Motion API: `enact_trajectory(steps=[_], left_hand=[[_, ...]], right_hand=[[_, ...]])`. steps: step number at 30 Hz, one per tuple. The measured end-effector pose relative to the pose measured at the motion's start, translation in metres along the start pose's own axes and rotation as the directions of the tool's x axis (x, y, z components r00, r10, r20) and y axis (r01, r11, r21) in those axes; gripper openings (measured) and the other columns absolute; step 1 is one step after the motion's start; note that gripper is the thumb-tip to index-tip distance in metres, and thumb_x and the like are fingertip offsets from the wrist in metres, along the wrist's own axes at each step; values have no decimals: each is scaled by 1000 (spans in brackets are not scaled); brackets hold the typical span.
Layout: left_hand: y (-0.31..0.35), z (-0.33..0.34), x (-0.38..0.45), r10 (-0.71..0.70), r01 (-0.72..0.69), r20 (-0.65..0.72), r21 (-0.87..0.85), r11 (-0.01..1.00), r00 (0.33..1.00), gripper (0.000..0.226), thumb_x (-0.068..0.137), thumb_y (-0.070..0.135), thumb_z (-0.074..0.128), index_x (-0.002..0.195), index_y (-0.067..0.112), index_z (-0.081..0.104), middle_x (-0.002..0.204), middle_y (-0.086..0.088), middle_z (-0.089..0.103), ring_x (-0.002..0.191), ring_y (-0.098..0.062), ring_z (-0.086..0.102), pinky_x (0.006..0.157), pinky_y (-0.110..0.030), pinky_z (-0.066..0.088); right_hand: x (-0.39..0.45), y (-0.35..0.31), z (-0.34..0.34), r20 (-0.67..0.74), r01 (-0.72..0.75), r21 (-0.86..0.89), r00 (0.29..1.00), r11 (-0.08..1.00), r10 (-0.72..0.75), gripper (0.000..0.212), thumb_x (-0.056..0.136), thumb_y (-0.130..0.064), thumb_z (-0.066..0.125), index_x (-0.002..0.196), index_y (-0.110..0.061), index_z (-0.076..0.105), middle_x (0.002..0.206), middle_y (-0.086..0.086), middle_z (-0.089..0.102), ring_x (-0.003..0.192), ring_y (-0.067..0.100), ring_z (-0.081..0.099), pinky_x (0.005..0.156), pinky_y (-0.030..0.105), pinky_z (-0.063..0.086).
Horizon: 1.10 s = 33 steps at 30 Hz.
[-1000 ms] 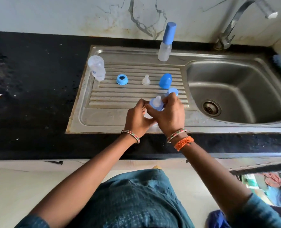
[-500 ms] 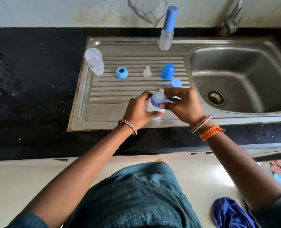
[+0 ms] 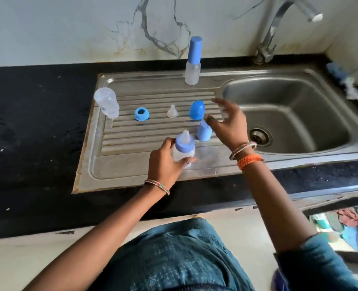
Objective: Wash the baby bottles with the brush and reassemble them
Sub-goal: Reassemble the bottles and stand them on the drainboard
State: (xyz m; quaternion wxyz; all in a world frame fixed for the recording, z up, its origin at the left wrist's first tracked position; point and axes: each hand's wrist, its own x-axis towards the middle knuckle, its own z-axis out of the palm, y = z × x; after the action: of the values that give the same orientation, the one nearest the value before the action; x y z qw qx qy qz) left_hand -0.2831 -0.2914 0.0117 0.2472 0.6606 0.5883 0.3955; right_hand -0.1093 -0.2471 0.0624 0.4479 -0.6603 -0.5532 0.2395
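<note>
1. On the steel drainboard (image 3: pixel 132 169) by the sink, the left hand (image 3: pixel 165 164) grips a small bottle (image 3: pixel 183 151) with ring and teat fitted.
2. The right hand (image 3: pixel 229 122), fingers spread and empty, hovers above the blue cap (image 3: pixel 203 131).
3. Judgement: hold the bottle upright, then press the cap on squarely.

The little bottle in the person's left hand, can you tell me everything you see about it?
The little bottle has a cloudy, see-through plastic body, a blue screw ring on top and a clear teat poking up from the ring. No cap covers the teat. It stands upright, slightly tilted, over the front of the steel draining board. The left hand grips its body, thumb across the front. The right hand is apart from it, fingers spread.
</note>
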Motion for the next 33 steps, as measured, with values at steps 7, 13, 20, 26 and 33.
enact_trajectory(steps=[7, 13, 20, 26, 33], left_hand=[[1, 2, 12, -31, 39, 103, -82, 996, 994, 63, 52, 46, 84, 102, 14, 62, 98, 1, 71, 95, -17, 67, 81, -31, 53], [4, 9, 25, -12, 28, 148, -105, 994, 989, 57, 56, 22, 90, 105, 16, 62, 98, 7, 68, 97, -13, 65, 84, -29, 54], [12, 23, 39, 48, -27, 239, -90, 996, 970, 60, 58, 25, 88, 110, 14, 61, 98, 3, 68, 95, -17, 65, 84, -33, 55], [7, 22, 36, 73, -40, 252, -135, 990, 965, 58, 61, 22, 87, 111, 14, 57, 102, 7, 65, 96, -9, 62, 83, -21, 51], [6, 22, 33, 98, -56, 271, -158, 986, 957, 54, 67, 31, 83, 110, 26, 52, 102, 9, 65, 95, -9, 62, 85, -27, 52]], right_hand=[[51, -10, -32, 416, -6, -228, 904, 974, 103, 25, 80, -16, 75, 104, -15, 69, 95, 12, 66, 78, 19, 61, 73, 28, 57], [87, 50, -100, 436, -352, 556, 895, 753, 96, 42, 79, -21, 68, 121, -22, 61, 113, 5, 65, 96, 19, 66, 76, 29, 57], [111, 86, -118, 101, -295, 385, 955, 874, 278, 67, 79, -21, 74, 136, -14, 41, 126, 18, 57, 92, 27, 64, 72, 32, 55], [89, 95, -116, 129, -287, -26, 949, 958, 288, 86, 72, -22, 80, 144, -18, 32, 117, 8, 61, 115, 30, 57, 106, 48, 34], [56, 36, -77, -271, 94, 137, 961, 986, -54, 50, 73, -10, 77, 110, -14, 43, 97, -3, 58, 90, 17, 61, 87, 41, 51]])
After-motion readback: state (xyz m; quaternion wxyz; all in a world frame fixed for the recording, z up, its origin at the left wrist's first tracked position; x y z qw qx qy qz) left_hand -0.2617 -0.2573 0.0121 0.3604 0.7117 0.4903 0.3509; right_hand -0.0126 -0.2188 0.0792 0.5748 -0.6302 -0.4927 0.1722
